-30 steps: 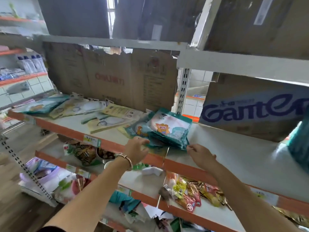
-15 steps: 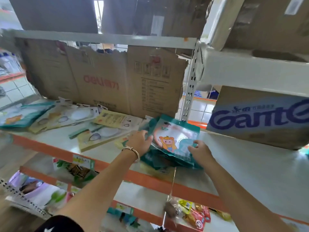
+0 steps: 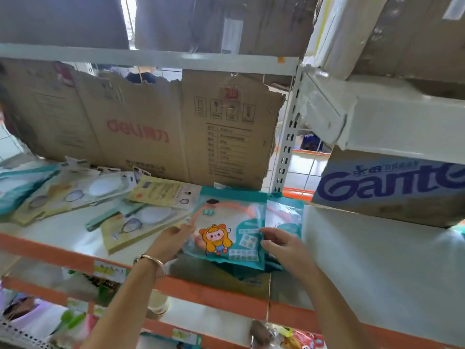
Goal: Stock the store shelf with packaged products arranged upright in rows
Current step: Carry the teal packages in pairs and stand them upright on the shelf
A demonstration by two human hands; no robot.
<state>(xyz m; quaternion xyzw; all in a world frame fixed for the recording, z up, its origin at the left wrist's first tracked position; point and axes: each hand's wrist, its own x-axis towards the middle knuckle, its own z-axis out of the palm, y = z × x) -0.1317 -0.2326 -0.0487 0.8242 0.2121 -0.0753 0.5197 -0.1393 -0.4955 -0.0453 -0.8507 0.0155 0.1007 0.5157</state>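
A person's two bare arms reach up to a store shelf [image 3: 50, 250] with an orange front edge. A wide sheet of brown cardboard [image 3: 151, 122] with red lettering stands along the back of the shelf.

Just in front of the cardboard's lower right corner, both hands hold up a teal packet [image 3: 226, 230] printed with a cartoon child in a yellow hood. It faces the viewer, nearly upright and slightly tilted. The left hand [image 3: 173, 241], with a thin metal bracelet [image 3: 151, 260] on its wrist, grips the packet's left edge with curled fingers. The right hand [image 3: 284, 248] pinches the packet's right edge, fingertips on its front. A second teal packet [image 3: 284, 215] stands directly behind the first, showing past its right side. More teal packaging [image 3: 241, 274] lies on the shelf beneath the held packet.

In front of the cardboard's left and middle parts, flat yellow card packs [image 3: 141, 222] lie scattered on the shelf, overlapping one another.

To the right of the cardboard stands a white slotted shelf post [image 3: 286, 147]. Beyond the post sits a carton [image 3: 387, 190] with large blue lettering.

Below the cardboard's shelf, lower shelves hold colourful snack bags [image 3: 302, 336], blurred.
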